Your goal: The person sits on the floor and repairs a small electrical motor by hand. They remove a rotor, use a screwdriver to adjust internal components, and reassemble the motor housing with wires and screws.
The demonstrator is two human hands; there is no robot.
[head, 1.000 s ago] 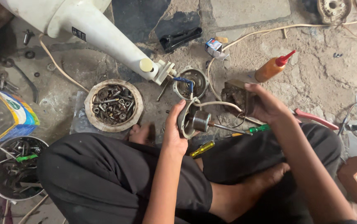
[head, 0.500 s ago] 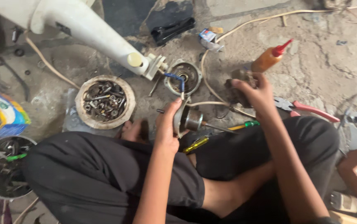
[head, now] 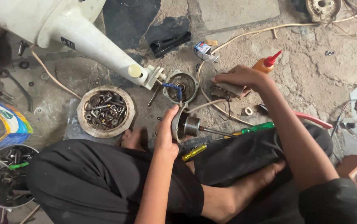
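Steel nuts and bolts fill a round shallow dish (head: 106, 111) on the floor, well to the left of the left hand (head: 167, 132). That hand is clamped around a small grey metal motor rotor with a thin steel shaft (head: 188, 125), held just above the floor in front of the crossed legs. The rotor's long axis lies nearly level, and the shaft points right and slightly toward the person. Just beyond this hand lies a round grey motor end housing (head: 181, 86), with a blue wire running into it, beside the tip of a white plastic fan stand (head: 83, 35). Below the hand, a yellow-handled screwdriver (head: 194, 152) rests against the dark trousers. Further right, the right hand (head: 238, 79) is closed over a brownish, worn metal block (head: 226, 90) on the floor. Just behind that hand stands an orange squeeze bottle with a red nozzle (head: 267, 63); nearer the person lies a green-handled screwdriver (head: 256, 127).
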